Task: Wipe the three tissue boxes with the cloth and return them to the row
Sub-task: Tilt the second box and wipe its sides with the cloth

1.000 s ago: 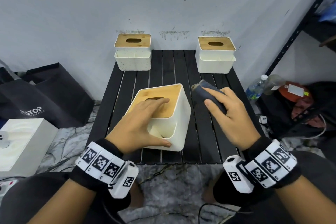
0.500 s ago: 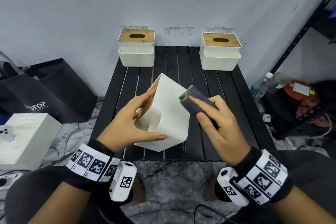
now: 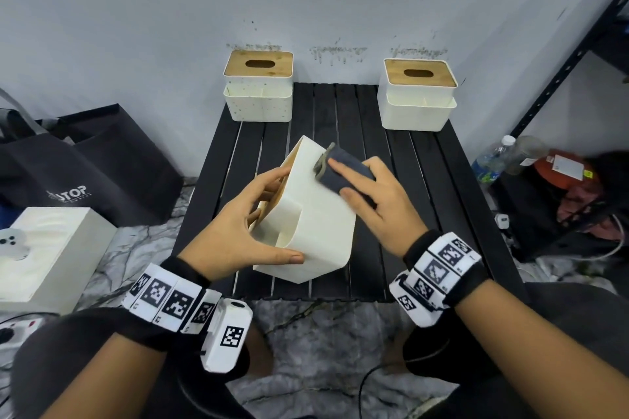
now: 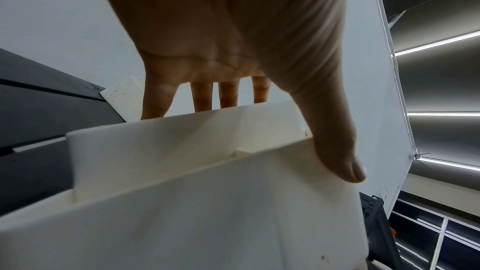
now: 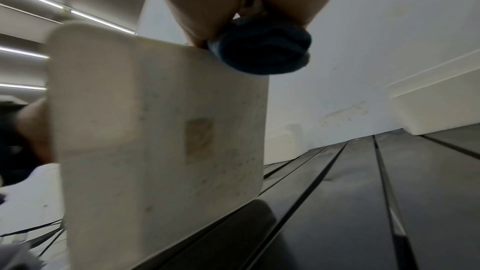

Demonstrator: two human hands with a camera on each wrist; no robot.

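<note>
A cream tissue box (image 3: 316,224) stands tipped on its side at the middle of the black slatted table (image 3: 425,187), its wooden lid facing left. My left hand (image 3: 252,224) grips it, fingers on the lid side, thumb (image 4: 335,151) along the near wall (image 4: 182,202). My right hand (image 3: 371,197) holds a folded dark blue cloth (image 3: 337,170) against the box's upper face; in the right wrist view the cloth (image 5: 262,52) sits on the top edge of the box (image 5: 155,130). Two more cream boxes with wooden lids stand at the back, left (image 3: 258,88) and right (image 3: 418,95).
A black bag (image 3: 85,163) and a white box (image 3: 51,248) lie on the floor to the left. On the right stand a black metal shelf (image 3: 561,71), bottles (image 3: 493,160) and clutter. The white wall runs right behind the back boxes.
The box went from upright to tipped on its side, lid turned left. My right hand brought the cloth from beside the box onto its upper face.
</note>
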